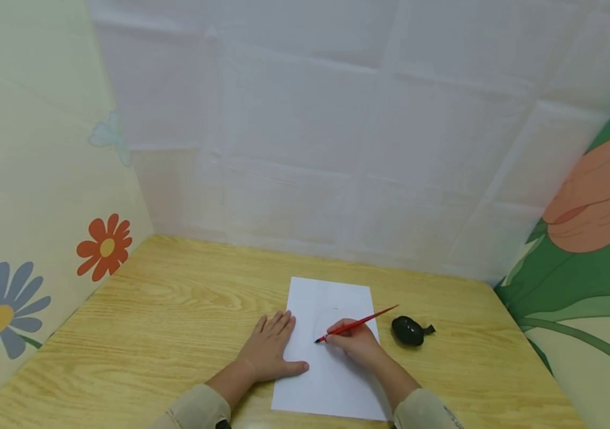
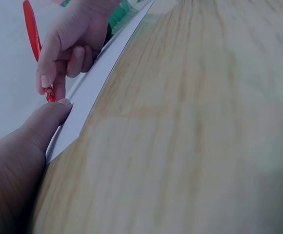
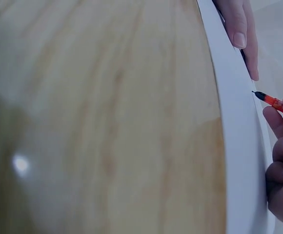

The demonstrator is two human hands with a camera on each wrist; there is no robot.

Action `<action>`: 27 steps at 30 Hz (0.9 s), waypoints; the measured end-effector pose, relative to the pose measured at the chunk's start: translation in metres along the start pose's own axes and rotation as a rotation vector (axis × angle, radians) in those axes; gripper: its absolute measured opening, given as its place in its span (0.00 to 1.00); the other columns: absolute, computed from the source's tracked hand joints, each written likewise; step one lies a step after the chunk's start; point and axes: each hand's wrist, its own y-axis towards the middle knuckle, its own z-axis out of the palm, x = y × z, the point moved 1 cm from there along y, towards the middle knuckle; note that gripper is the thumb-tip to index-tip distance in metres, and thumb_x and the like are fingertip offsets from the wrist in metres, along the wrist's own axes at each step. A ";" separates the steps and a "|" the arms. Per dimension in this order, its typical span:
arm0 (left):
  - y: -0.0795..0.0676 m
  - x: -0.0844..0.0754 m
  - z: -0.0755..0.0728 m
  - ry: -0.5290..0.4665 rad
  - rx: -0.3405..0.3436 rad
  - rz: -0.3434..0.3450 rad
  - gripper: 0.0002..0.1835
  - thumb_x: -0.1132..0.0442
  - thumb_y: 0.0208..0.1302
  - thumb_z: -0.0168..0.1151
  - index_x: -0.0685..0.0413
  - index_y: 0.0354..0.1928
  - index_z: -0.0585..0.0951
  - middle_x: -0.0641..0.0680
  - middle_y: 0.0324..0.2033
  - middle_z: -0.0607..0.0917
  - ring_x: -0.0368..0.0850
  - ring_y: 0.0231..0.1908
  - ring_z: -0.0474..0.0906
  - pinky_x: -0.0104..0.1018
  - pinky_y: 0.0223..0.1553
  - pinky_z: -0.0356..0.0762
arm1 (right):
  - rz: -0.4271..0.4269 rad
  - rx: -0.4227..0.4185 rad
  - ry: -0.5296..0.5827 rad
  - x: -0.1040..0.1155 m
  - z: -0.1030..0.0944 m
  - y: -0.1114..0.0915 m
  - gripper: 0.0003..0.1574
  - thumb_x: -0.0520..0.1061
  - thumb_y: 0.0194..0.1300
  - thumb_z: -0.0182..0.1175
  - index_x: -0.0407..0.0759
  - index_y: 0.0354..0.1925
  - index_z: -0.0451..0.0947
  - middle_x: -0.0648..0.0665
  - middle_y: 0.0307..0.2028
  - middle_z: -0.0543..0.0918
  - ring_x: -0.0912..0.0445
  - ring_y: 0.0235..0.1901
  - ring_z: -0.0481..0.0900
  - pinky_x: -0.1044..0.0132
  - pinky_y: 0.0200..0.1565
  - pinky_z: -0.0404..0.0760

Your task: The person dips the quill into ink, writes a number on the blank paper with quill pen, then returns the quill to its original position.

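Observation:
A white sheet of paper (image 1: 331,390) lies on the wooden table. My right hand (image 1: 358,345) pinches a slim red paintbrush (image 1: 364,321) near its dark tip, the handle slanting up to the right. In the head view the tip meets the paper near its middle, beside a faint curved line and a small dark mark. In the right wrist view the brush's black bristles (image 3: 261,95) come to a fine point close over the sheet. My left hand (image 1: 268,353) rests with fingers spread across the paper's left edge, its thumb lying on the sheet.
Right of the paper sits a shiny black rounded thing (image 1: 408,331) with a short tab on its right side. A pale sheet wall (image 1: 305,149) stands behind the table (image 1: 165,333), with flower-printed panels at left and right.

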 end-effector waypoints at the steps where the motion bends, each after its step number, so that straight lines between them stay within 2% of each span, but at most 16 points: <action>1: 0.000 0.000 0.000 0.000 -0.001 -0.001 0.59 0.22 0.53 0.53 0.60 0.75 0.58 0.59 0.76 0.56 0.55 0.77 0.48 0.59 0.75 0.40 | 0.001 0.002 -0.002 0.000 0.000 0.000 0.11 0.45 0.57 0.70 0.42 0.38 0.84 0.50 0.31 0.84 0.56 0.29 0.71 0.66 0.32 0.71; 19: 0.003 0.002 0.006 0.005 -0.018 0.006 0.59 0.22 0.53 0.53 0.59 0.75 0.58 0.59 0.76 0.57 0.55 0.77 0.48 0.59 0.75 0.40 | 0.013 0.027 -0.014 -0.002 -0.001 -0.003 0.11 0.45 0.56 0.70 0.42 0.37 0.84 0.50 0.32 0.85 0.57 0.31 0.72 0.66 0.34 0.72; 27: 0.004 0.002 0.007 0.008 -0.023 0.008 0.59 0.22 0.53 0.54 0.59 0.75 0.58 0.59 0.76 0.57 0.56 0.77 0.48 0.59 0.75 0.40 | 0.015 0.040 0.008 -0.003 -0.003 -0.005 0.11 0.45 0.56 0.71 0.41 0.37 0.84 0.53 0.27 0.82 0.58 0.27 0.71 0.67 0.31 0.72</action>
